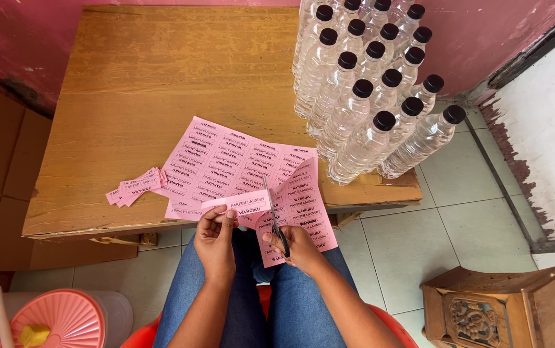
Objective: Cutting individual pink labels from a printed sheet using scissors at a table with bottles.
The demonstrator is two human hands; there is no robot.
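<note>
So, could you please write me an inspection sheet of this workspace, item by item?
Surface: worn wooden table, scratched top, chipped front edge.
Job's things: pink label sheet lying on the table; partly cut pink label strip held over the lap; scissors cutting into it.
Clutter: small pile of cut pink labels at the table's left front; clear bottles with black caps grouped at the right rear.
Hands: left hand pinches the strip; right hand works the scissors.
Cables: nothing seen.
Surroundings: pink wall, tiled floor, carved wooden stool, pink plastic lid, red chair.
</note>
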